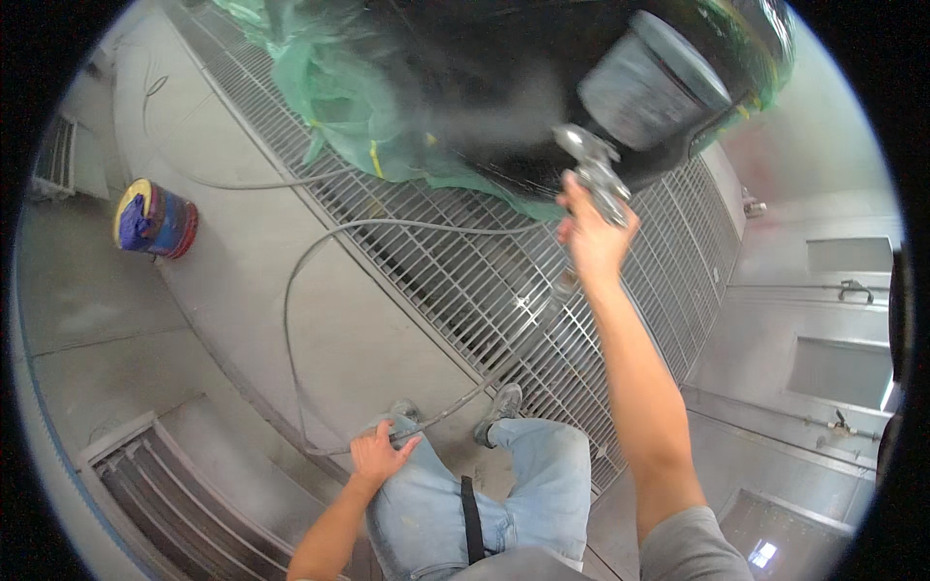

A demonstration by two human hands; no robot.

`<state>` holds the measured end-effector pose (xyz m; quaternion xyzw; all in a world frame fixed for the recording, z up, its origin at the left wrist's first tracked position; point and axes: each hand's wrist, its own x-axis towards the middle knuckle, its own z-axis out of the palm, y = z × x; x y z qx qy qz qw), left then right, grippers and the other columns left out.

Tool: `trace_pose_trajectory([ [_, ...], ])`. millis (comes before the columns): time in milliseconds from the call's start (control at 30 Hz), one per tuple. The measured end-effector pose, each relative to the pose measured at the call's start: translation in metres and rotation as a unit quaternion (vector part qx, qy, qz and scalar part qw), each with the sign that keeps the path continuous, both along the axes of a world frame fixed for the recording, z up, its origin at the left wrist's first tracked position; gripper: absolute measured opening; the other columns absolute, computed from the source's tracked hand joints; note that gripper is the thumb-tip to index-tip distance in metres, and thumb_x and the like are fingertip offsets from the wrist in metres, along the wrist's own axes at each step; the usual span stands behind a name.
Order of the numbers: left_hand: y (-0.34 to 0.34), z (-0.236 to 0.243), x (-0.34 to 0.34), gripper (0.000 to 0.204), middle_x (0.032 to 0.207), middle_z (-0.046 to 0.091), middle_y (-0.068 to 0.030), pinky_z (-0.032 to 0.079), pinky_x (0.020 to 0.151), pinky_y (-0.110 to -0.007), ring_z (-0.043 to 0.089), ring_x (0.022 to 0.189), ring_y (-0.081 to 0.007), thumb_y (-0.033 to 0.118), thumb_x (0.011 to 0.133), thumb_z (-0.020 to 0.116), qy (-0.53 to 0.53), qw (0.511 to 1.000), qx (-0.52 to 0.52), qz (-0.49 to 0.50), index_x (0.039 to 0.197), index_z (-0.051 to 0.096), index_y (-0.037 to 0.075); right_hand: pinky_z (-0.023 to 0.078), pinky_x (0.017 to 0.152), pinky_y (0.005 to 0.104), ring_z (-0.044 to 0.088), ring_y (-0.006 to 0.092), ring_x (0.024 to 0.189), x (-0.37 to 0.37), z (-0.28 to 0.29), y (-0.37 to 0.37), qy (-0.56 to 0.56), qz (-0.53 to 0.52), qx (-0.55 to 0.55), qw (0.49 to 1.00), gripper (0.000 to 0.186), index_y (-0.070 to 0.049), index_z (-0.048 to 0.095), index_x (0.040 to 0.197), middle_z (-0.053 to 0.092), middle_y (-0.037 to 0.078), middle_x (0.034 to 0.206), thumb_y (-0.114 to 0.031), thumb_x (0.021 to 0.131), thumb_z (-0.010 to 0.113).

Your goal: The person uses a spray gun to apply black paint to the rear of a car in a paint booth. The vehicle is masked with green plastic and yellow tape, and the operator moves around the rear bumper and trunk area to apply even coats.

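My right hand (598, 240) is raised at the end of an outstretched arm, wrapped round the grip of a silver spray gun (593, 160). The gun's head is close to a glossy black vehicle body (475, 92), and a pale haze hangs in front of it. Beside the gun is a rectangular recess (654, 87) with a greyish coat. Low by my left thigh, my left hand (380, 453) is loosely closed on a grey air hose (291, 320), thumb apart from the fingers. The hose loops forward over the floor and back toward the gun.
Green masking film (329, 92) drapes the vehicle's edges. A metal floor grating (426, 252) runs beneath it. A multicoloured bucket (155, 221) stands on the left. A slatted vent (170, 494) lies lower left. Pipes with a valve (841, 423) line the right wall.
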<state>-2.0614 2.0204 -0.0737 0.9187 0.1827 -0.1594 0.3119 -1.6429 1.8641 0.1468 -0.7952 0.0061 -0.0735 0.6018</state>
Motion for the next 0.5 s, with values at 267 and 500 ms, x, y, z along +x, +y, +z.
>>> trace_pose_trajectory([
  [267,0.009,-0.069,0.074,0.053,0.072,0.069,-0.0113,0.052,0.059,-0.045,0.069,0.065,-0.0326,0.060,0.086,0.073,-0.151,0.975,-0.008,-0.160,0.100,0.070,0.010,0.044,0.043,0.0256,0.052,0.0065,0.050,-0.086,-0.069,-0.163,-0.107,-0.234,-0.056,0.965,0.022,-0.002,0.063,0.091,0.057,0.001,0.069,-0.020,0.103,0.066],
  [500,0.017,-0.125,0.124,0.047,0.059,0.062,-0.0080,0.050,0.049,-0.038,0.063,0.053,-0.0268,0.055,0.086,0.075,-0.294,0.931,0.064,-0.206,0.085,0.068,0.009,0.046,0.064,0.0303,0.057,0.0090,0.072,-0.012,-0.229,-0.006,-0.174,0.082,0.049,0.980,0.013,-0.004,0.068,0.099,0.068,0.000,0.081,-0.015,0.096,0.073],
])
